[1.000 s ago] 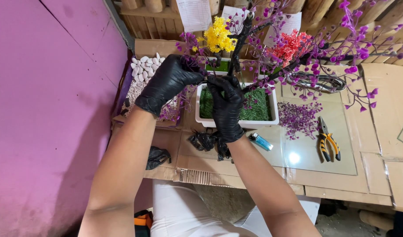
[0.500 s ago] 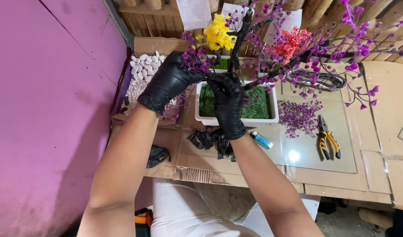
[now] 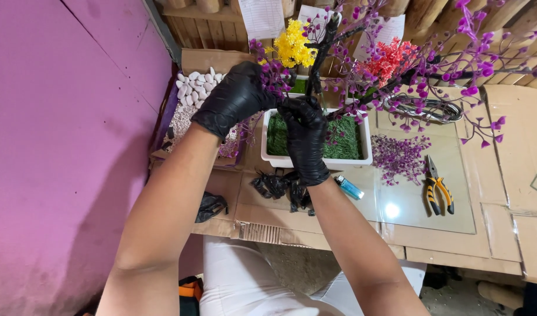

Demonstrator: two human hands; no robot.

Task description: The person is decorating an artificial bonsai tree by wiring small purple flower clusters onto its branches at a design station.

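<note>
Gripping the black trunk (image 3: 321,55) low down, right hand (image 3: 305,140) closed around it just above the green moss in the white planter (image 3: 315,161), gloved fingers curled tight and pressed together. Rising from that grip toward 12 o'clock, leaning slightly to 1, long axis near upright in the view. Reaching in from 10 o'clock, left hand (image 3: 232,99) at a purple twig (image 3: 268,73) just beside the trunk, fingertips apparently pinching the twig, though blossoms hide the exact contact. Nearer the trunk base: right hand; nearer the crown: left. Spreading from the trunk toward 2 and 3 o'clock, long purple branches (image 3: 455,64) over a wire coil (image 3: 423,108) and a glass sheet (image 3: 420,193). Crowding at 12 o'clock: yellow (image 3: 292,47) and red sprigs (image 3: 391,61), little free room there. Lying at 4 o'clock of the planter: loose purple sprigs (image 3: 400,155), pliers (image 3: 438,190), a blue lighter (image 3: 350,187). Sitting at 9 o'clock: a box of white pebbles (image 3: 192,93), hemmed by the purple wall (image 3: 58,117). Open room mainly at 6 o'clock, along the cardboard edge (image 3: 315,237), past black scraps (image 3: 274,187).
</note>
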